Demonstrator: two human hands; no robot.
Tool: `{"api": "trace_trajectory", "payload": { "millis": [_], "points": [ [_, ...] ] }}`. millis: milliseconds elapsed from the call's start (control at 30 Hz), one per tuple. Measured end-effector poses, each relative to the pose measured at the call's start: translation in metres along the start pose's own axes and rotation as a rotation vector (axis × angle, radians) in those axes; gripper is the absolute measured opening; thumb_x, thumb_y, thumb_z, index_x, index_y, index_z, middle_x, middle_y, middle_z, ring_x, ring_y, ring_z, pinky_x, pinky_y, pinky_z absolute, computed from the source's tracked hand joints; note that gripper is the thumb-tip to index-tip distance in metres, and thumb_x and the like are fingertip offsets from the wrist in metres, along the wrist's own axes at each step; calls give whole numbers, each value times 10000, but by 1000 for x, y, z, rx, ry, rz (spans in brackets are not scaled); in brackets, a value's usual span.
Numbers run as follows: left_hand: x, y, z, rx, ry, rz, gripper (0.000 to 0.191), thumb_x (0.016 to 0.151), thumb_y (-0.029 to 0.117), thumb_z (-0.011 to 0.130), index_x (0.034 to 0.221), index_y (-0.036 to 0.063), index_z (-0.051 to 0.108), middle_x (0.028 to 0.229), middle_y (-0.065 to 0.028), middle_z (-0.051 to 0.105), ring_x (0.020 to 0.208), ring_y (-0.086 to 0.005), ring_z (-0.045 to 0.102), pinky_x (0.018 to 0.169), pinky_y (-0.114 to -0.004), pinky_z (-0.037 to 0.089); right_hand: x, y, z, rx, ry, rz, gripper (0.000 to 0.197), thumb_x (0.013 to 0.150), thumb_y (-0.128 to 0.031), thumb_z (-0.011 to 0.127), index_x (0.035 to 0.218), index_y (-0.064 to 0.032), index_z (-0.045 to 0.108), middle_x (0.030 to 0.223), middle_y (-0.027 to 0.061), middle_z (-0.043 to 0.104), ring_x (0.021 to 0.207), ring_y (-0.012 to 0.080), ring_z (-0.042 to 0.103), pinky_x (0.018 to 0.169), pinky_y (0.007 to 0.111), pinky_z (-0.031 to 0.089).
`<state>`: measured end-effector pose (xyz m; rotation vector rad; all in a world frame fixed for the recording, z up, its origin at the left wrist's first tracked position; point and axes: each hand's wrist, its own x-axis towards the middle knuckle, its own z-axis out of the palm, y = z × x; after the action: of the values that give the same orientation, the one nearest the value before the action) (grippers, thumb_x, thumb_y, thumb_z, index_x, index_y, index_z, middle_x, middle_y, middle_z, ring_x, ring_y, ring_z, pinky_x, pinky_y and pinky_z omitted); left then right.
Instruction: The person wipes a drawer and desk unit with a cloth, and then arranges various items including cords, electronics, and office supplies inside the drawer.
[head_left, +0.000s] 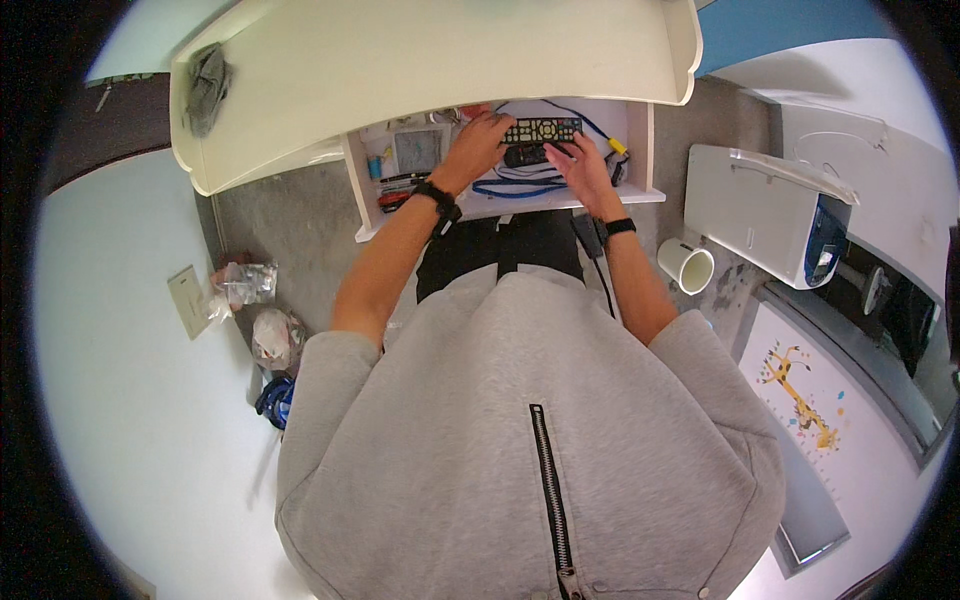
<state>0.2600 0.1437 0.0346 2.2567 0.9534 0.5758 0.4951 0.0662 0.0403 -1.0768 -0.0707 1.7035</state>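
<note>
A black remote control (541, 131) with many light buttons lies crosswise between my hands, over a pulled-out white drawer (641, 146). My left hand (476, 150) has its fingers on the remote's left end. At the right end, the fingertips of my right hand (581, 169) touch it. A second dark remote control (525, 155) sits just below, partly covered by my right fingers. Blue cable (517, 191) lies coiled near the drawer's front. A cord with a yellow connector (617, 146) runs to the right of my right hand.
The drawer's left side holds a grey square item (418, 151), pens (405, 178) and small objects. Above overhangs a cream desktop (450, 52) with a grey cloth (208, 86). A white bin (686, 266) and a white appliance (750, 214) stand right; plastic bags (277, 339) lie left.
</note>
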Motion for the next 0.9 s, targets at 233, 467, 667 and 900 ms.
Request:
{"api": "trace_trajectory", "payload": {
  "millis": [233, 467, 667, 900],
  "points": [
    [20, -35, 58, 118, -177, -164, 449, 812, 7, 633, 1258, 30, 584, 1266, -212, 585, 1222, -368, 546, 930, -447, 520, 28, -2, -12, -252, 293, -53, 499, 1020, -227, 545, 1405, 1, 325, 1287, 220, 482, 1150, 340, 588, 981, 414, 532],
    [-32, 3, -11, -162, -26, -213, 249, 887, 65, 609, 1129, 11, 642, 1171, -185, 636, 1122, -351, 595, 974, -428, 472, -67, 3, -32, -414, 194, -45, 315, 1044, -240, 477, 1178, 28, 575, 1014, 129, 688, 952, 224, 679, 831, 351, 578],
    [-205, -43, -72, 22, 825, -749, 238, 984, 195, 556, 1070, -5, 651, 1066, -148, 660, 966, -300, 630, 883, -396, 493, -114, 47, -210, -20, 418, -81, 416, 1051, -346, 440, 1186, 23, 579, 1075, 131, 665, 1041, 226, 644, 894, 319, 536],
    [-359, -123, -28, -1100, 1154, -1485, 384, 980, 292, 523, 1198, -19, 578, 1238, -193, 582, 1157, -316, 546, 1011, -417, 434, -60, 41, -170, 482, 593, 126, 663, 986, -534, 459, 1429, -44, 394, 1364, 214, 475, 1197, 370, 530, 988, 506, 488]
  ]
}}
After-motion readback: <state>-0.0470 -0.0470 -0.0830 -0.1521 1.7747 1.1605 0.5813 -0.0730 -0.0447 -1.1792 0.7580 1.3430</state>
